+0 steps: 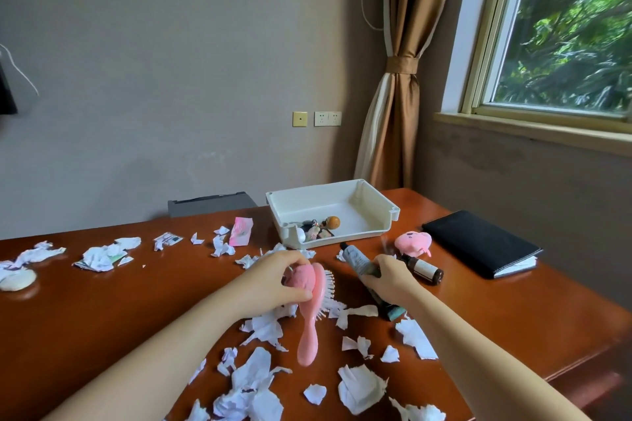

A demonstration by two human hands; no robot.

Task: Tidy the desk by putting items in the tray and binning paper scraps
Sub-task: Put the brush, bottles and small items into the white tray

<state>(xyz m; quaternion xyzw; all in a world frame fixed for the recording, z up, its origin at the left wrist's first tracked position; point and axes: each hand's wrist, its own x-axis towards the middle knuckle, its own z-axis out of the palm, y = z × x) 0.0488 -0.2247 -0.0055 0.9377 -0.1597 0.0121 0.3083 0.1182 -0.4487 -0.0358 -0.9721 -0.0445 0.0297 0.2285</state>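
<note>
My left hand [273,278] grips the head of a pink hairbrush [313,311], whose handle points down toward me and whose white bristles face right. My right hand [388,275] holds a grey-green tube [357,258] with a black cap, tilted up toward the tray. The white tray [328,195] stands behind both hands at the desk's far edge; a few small trinkets, among them a brown ball, lie in its front left corner. Torn white paper scraps [359,386] are scattered over the brown desk, in front of me and along the left.
A pink plush toy [412,243] and a brown bottle [424,268] lie right of my right hand. A black notebook [478,243] sits further right. A pink packet [241,231] and a white oval object [17,278] lie to the left. The desk edge runs along the right.
</note>
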